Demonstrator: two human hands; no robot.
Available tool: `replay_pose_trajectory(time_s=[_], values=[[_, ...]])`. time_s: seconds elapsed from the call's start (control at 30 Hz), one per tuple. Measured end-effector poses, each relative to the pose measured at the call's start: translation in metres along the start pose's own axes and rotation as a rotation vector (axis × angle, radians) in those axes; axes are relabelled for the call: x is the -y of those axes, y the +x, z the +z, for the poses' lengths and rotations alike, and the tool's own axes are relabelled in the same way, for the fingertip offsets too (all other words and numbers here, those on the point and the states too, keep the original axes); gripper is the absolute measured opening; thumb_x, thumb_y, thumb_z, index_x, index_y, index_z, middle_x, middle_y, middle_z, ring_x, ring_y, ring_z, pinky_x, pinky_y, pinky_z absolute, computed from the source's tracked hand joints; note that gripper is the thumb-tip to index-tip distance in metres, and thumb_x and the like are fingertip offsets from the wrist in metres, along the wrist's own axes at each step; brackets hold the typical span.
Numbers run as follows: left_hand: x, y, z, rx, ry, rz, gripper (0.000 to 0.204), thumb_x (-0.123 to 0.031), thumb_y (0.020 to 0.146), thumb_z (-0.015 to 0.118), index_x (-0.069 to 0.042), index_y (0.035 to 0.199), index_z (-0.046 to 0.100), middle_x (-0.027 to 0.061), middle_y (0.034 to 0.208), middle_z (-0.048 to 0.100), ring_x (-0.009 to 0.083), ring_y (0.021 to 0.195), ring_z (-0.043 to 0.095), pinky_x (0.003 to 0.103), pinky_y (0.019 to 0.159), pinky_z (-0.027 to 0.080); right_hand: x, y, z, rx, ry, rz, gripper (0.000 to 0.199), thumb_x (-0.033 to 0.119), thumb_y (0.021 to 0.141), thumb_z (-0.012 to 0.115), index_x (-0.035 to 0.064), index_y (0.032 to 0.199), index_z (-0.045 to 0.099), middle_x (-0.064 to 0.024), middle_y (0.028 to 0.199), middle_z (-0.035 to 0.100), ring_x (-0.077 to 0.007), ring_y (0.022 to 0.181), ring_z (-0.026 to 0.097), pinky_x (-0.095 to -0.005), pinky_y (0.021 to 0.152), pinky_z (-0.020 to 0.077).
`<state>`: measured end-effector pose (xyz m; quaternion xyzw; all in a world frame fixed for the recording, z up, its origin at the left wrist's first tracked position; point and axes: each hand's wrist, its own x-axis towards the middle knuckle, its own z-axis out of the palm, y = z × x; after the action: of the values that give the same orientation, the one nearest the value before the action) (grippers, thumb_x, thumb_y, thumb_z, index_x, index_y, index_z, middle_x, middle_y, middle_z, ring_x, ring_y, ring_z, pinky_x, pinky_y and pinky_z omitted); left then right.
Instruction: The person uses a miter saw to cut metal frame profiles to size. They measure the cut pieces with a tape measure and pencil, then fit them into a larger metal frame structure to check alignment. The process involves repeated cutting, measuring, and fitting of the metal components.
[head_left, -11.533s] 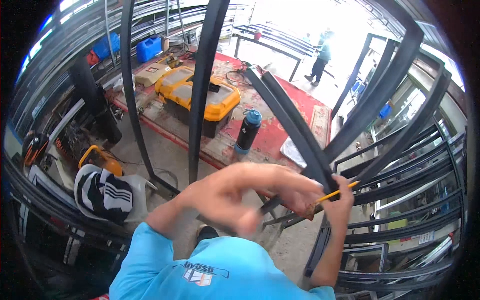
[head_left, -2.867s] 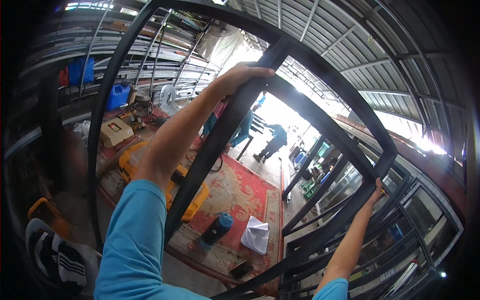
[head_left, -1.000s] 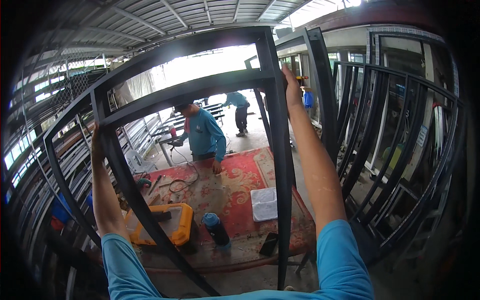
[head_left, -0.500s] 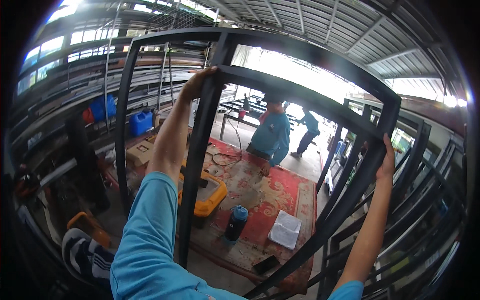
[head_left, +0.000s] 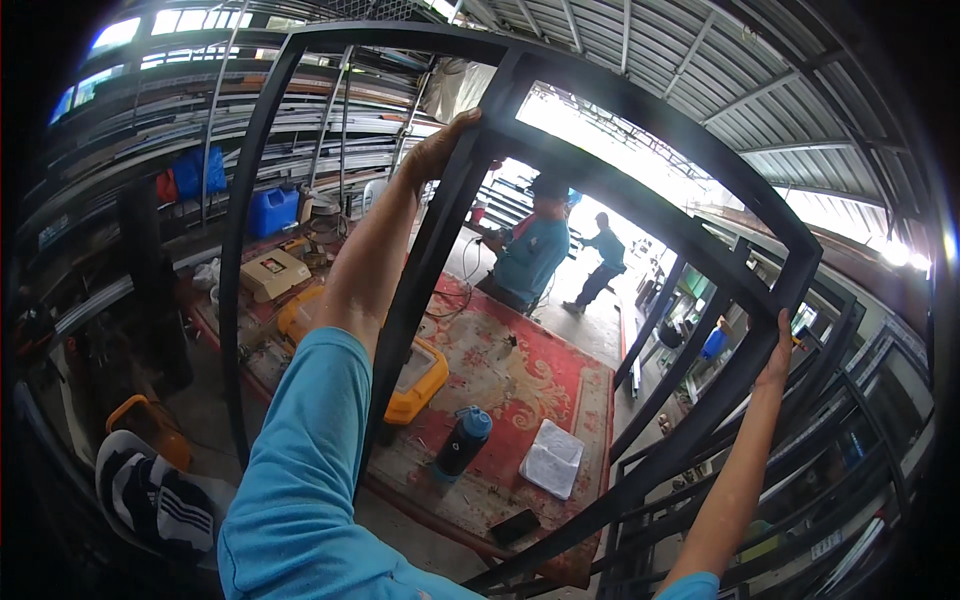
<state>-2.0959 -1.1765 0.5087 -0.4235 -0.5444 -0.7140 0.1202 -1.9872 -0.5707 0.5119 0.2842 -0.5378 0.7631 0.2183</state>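
A large dark frame (head_left: 622, 205) with a crossbar and several uprights stands tilted in front of me. My left hand (head_left: 440, 148) is raised and closed around its inner left upright, near the joint with the crossbar; part of the fingers is hidden behind the bar. On the other side, my right hand (head_left: 774, 355) holds the right upright just below the crossbar's end, its fingers partly out of sight. Through the openings I see a table with a red patterned carpet (head_left: 480, 345), bearing a dark bottle with a blue cap (head_left: 463, 445) and a white paper pad (head_left: 552, 459).
A yellow-and-black case (head_left: 425, 385), a cardboard box (head_left: 274, 274) and a phone-like dark slab (head_left: 514, 527) lie on the carpet. Racks of long bars (head_left: 150, 130) line the left wall. More dark frames (head_left: 850, 400) lean at right. Two people (head_left: 535, 255) are beyond the table.
The frame's top has shifted right and upward in view, both hands still on it. The nearer person has turned and drawn their hand back from the carpet.
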Motion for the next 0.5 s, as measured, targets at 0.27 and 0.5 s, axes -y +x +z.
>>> replay_pose_trajectory(time_s=[0.27, 0.5], values=[[0.006, 0.006, 0.004, -0.056, -0.078, 0.049, 0.078, -0.069, 0.085, 0.057, -0.001, 0.123, 0.059, 0.015, 0.102, 0.069, 0.0219, 0.091, 0.069, 0.04, 0.081, 0.059, -0.002, 0.008, -0.017, -0.036, -0.038, -0.068, 0.049, 0.038, 0.088, 0.072, 0.0016, 0.119, 0.061, -0.0104, 0.113, 0.067, -0.0214, 0.1, 0.065, -0.0341, 0.089, 0.0525], [0.018, 0.011, -0.011, 0.163, -0.124, 0.016, 0.082, -0.075, 0.089, 0.037, -0.002, 0.116, 0.065, 0.0129, 0.096, 0.07, 0.0206, 0.084, 0.069, 0.037, 0.079, 0.059, -0.004, 0.014, -0.028, -0.023, -0.058, -0.092, 0.046, 0.036, 0.092, 0.067, -0.0003, 0.12, 0.06, -0.0102, 0.113, 0.068, -0.0217, 0.101, 0.066, -0.0336, 0.091, 0.0516]])
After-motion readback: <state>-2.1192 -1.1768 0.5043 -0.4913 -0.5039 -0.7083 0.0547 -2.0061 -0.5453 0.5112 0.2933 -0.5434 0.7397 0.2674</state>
